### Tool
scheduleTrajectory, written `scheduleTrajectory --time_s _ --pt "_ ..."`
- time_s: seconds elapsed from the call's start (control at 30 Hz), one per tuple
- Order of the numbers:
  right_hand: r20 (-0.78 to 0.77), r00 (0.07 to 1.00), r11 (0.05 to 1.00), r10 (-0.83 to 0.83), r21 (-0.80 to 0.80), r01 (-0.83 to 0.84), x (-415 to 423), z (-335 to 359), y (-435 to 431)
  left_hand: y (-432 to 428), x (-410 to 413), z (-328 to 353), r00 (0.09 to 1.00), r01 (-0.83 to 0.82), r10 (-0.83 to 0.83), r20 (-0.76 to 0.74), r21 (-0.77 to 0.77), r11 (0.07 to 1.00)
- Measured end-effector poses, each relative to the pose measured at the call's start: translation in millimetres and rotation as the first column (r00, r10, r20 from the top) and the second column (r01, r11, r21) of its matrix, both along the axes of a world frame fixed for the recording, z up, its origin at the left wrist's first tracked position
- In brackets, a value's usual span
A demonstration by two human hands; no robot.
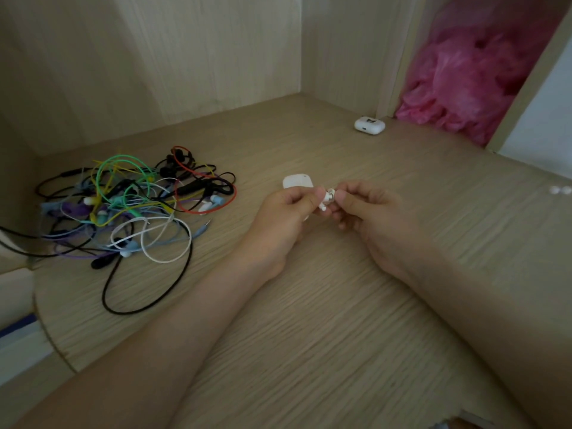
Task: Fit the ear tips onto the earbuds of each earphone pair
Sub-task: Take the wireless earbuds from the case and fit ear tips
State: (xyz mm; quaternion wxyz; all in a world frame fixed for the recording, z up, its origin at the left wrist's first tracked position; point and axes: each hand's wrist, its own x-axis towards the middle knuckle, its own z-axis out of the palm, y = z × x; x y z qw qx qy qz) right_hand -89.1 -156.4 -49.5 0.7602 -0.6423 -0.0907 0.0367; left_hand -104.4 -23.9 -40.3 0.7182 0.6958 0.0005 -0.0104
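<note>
A small white wireless earbud sits between my two hands above the middle of the wooden surface. My left hand pinches its body, and my right hand pinches its tip end with thumb and fingers. Whether an ear tip is on it is too small to tell. Just behind my left hand lies a white charging case, partly hidden. Two small white ear tips lie at the far right edge.
A tangle of wired earphones in several colours lies at the left. A second white case stands at the back by the partition. Pink plastic bags fill the compartment at the back right. Wooden walls close off the back.
</note>
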Motion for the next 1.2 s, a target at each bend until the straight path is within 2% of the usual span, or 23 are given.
scheduleTrajectory --time_s 0.27,0.5,0.7,0.8,0.93,1.0,1.2 --pt "0.001 1.0 0.996 0.027 -0.085 -0.026 1.1 -0.7 -1.2 1.9 1.7 -1.3 0.999 0.028 -0.028 -0.039 0.008 1.0" --pt "-0.001 0.996 0.996 0.085 -0.017 -0.085 2.0 -2.8 -1.1 0.7 2.3 -0.9 0.998 0.042 -0.042 -0.054 0.003 0.999" --pt "0.085 0.996 0.996 0.029 -0.084 -0.022 0.3 -7.6 1.8 0.9 2.8 -3.2 0.998 0.048 -0.046 -0.049 0.034 0.998" --pt "0.096 0.995 0.994 -0.021 -0.108 0.031 -2.3 -6.7 5.3 0.4 2.5 -4.9 0.999 0.025 -0.022 -0.045 0.069 0.997" --pt "0.111 0.991 0.986 -0.072 -0.142 0.088 -6.8 -3.5 9.0 1.2 1.2 -3.3 0.999 0.036 -0.036 -0.006 0.023 0.999" --pt "0.111 0.989 0.981 -0.095 -0.157 0.112 -8.7 -1.7 9.6 0.9 -0.2 -2.2 0.999 0.044 -0.045 0.012 0.062 0.997" --pt "0.1 0.984 0.978 -0.145 -0.136 0.157 -8.7 -1.0 10.6 -1.2 2.2 -6.1 0.998 0.0 -0.002 0.055 0.049 0.999"
